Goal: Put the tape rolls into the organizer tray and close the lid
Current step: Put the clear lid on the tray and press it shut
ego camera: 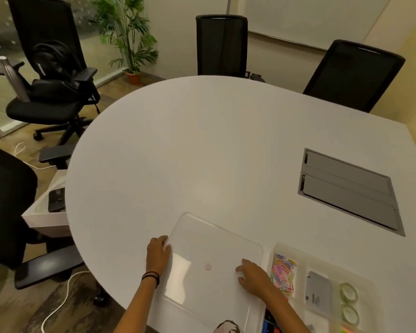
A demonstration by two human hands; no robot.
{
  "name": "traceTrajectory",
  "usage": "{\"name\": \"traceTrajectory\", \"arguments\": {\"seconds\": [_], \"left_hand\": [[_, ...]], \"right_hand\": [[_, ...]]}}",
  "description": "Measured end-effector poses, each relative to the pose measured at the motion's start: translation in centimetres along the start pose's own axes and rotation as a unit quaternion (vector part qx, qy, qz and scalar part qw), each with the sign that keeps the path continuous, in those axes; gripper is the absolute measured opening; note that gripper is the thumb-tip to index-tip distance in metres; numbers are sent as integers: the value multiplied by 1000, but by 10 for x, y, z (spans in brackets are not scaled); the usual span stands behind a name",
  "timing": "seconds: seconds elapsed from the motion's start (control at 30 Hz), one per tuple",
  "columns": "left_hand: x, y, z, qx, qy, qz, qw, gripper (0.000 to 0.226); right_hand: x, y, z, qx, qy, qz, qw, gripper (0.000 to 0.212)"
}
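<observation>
The clear plastic lid (209, 251) lies flat on the white table, left of the organizer tray (327, 263). My left hand (157, 251) grips the lid's left edge. Fingers spread, my right hand (251, 276) rests on the lid's right part near the tray. Two green tape rolls (348, 293) (350, 314) stand in the tray's right compartment. A small pink dot (208, 266) shows on the lid.
The tray also holds coloured paper clips (283, 272), a grey card (318, 292) and other small items at the bottom edge. A grey cable hatch (348, 191) is set into the table at right. Black office chairs (51, 75) surround the table.
</observation>
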State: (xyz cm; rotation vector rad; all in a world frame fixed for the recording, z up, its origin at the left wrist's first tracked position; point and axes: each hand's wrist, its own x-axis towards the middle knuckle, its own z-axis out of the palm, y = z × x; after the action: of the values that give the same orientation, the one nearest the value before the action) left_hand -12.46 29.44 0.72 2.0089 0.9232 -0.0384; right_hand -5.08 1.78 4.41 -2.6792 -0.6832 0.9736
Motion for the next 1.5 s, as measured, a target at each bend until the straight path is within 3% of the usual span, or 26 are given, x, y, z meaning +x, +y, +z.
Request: {"name": "traceTrajectory", "arguments": {"seconds": [0.1, 0.2, 0.3, 0.43, 0.6, 0.7, 0.87, 1.0, 1.13, 1.27, 1.37, 1.43, 1.5], "left_hand": [[-2, 3, 4, -10, 13, -36, 999, 22], [0, 3, 7, -26, -4, -20, 999, 6], [-5, 5, 0, -68, -18, -1, 998, 24], [-10, 8, -17, -122, -48, -4, 991, 17], [-23, 39, -46, -237, -81, 25, 968, 15], [-35, 76, -68, -261, -67, 81, 960, 16], [-71, 142, -95, -275, -9, 194, 942, 15], [-100, 176, -92, -237, 29, 279, 930, 13], [-123, 191, -72, -144, 74, 410, 898, 16], [-145, 201, -45, -24, 160, 507, 847, 26], [-163, 211, -24, 30, 166, 564, 808, 28], [-174, 218, -13, 63, 113, 587, 799, 29], [-182, 223, -4, 101, 53, 599, 793, 31]], "right_hand": [[0, -3, -1, -10, -16, 10, 1000, 42], [-3, -7, -3, -25, -27, 21, 999, 46], [-6, -12, -3, -34, -30, 26, 999, 47], [-10, -19, -3, -35, -21, 33, 999, 48], [-12, -28, -25, 6, 9, 21, 1000, 49], [-17, -42, -49, 91, 69, -20, 993, 52], [-46, -86, -101, 354, 150, -76, 920, 48], [-79, -114, -131, 540, 163, -108, 819, 49], [-106, -126, -152, 622, 183, -144, 747, 65], [-127, -117, -164, 634, 214, -128, 732, 95], [-134, -102, -161, 643, 289, -98, 703, 62], [-137, -87, -156, 659, 336, -88, 667, 45], [-144, -68, -152, 654, 372, -84, 654, 36]]}}
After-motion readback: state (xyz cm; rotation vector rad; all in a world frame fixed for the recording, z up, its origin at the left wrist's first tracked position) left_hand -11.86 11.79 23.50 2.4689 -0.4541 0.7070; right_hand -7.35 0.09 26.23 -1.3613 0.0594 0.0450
